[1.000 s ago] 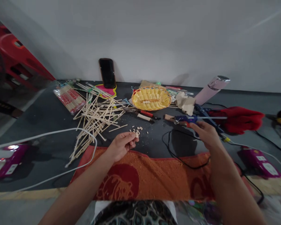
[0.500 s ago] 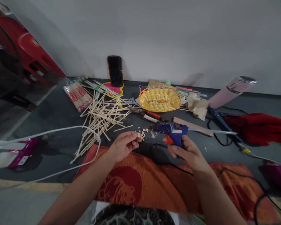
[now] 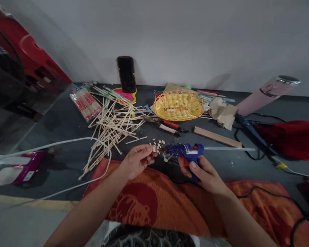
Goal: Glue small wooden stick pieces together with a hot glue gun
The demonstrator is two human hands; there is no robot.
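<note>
My right hand (image 3: pixel 203 171) is wrapped round the handle of a blue glue gun (image 3: pixel 179 149), with its fingers at the orange trigger. A clear glue stick (image 3: pixel 224 148) sticks out of the gun's back end. The nozzle points left, right by the fingertips of my left hand (image 3: pixel 139 159). Those fingers pinch a small cut wooden stick piece (image 3: pixel 153 148); the nozzle seems to meet it, though contact is hard to make out. Several more short wooden pieces (image 3: pixel 160 142) lie on the dark table just beyond.
Loose thin sticks (image 3: pixel 110 123) spread at the left, beside a packet of sticks (image 3: pixel 85 104). Behind are a yellow wicker basket (image 3: pixel 179 104), pliers (image 3: pixel 167 122) and a wooden strip (image 3: pixel 217 136). A phone (image 3: pixel 126 74) leans on the wall. A pink flask (image 3: pixel 267 94) stands right. An orange towel (image 3: pixel 175 202) covers the front.
My right hand has brought the glue gun left and slightly down, so its nozzle is now at my left fingertips. My left hand has stayed nearly in place.
</note>
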